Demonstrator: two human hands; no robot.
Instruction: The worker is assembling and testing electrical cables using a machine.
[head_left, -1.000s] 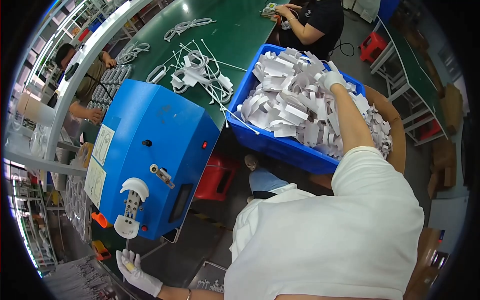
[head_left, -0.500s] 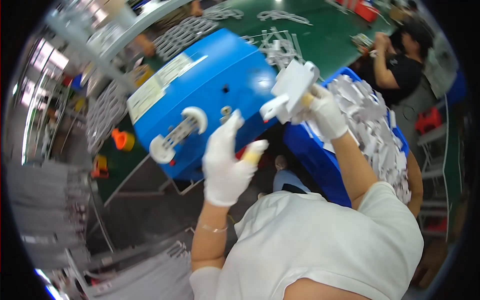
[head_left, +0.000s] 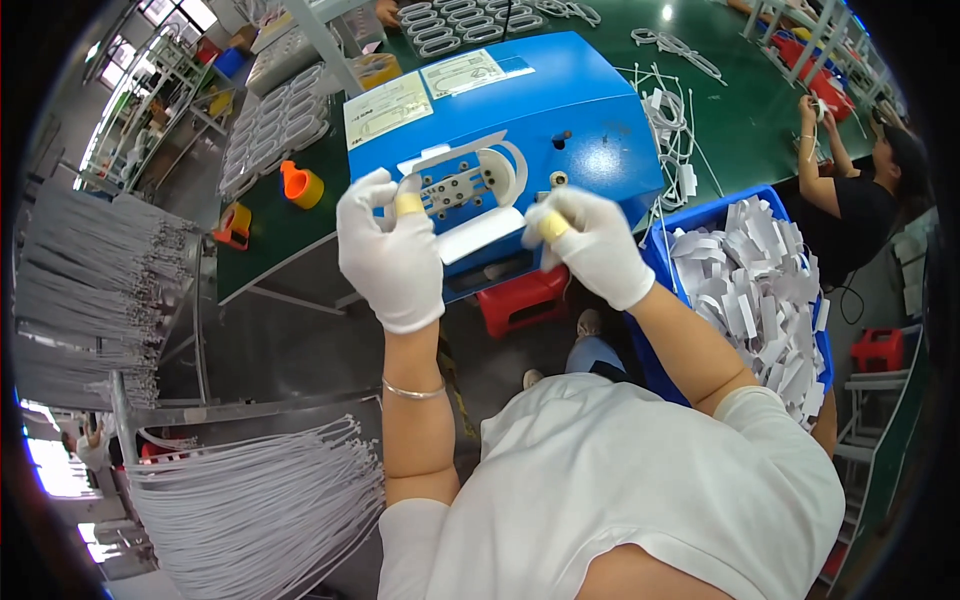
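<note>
On the front of the blue machine (head_left: 600,110), a metal fixture (head_left: 452,190) carries a rounded white end piece (head_left: 502,178). A folded white card (head_left: 482,236) sits around this fixture, its flat panel below and a thin looped edge above. My left hand (head_left: 390,265), in a white glove with yellow tape on the thumb, is closed at the card's left end and hides the fixture's left side. My gloved right hand (head_left: 600,250), also taped, has curled fingers beside the card's right end. Motion blurs its fingertips, so what they pinch is unclear.
A blue crate (head_left: 655,250) heaped with white cards (head_left: 745,280) stands at my right. Coiled white cables (head_left: 455,25) lie on the green table (head_left: 720,95). Orange tape dispensers (head_left: 302,186) sit left of the machine. Cable bundles (head_left: 250,500) hang at lower left. A co-worker (head_left: 850,200) is at far right.
My right hand has brought the white card from above the crate leftward to the fixture. My left hand has moved up and left and closed. The view has shifted.
</note>
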